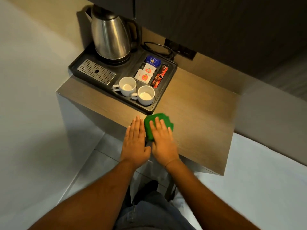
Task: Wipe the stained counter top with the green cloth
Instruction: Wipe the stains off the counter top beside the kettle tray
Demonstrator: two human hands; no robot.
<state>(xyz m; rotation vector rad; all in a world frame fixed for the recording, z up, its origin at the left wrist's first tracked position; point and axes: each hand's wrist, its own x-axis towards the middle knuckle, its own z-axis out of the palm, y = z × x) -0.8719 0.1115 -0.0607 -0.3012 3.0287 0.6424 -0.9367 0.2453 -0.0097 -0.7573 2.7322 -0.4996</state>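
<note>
The cloth point(153, 126) lies bunched on the counter point(199, 122) near its front edge, just below the tray point(171, 70). The right hand point(163, 143) presses flat on it, fingers spread, gripping nothing. The left hand point(135, 143) rests open beside it. The cloth looks soft and light, likely to slide; palm pressure on its middle should steer it

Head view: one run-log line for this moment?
right hand: flat on green cloth | left hand: flat beside cloth | cloth: counter top front edge, near tray

Head view, steeply downward, near counter top point(199, 113)
</note>
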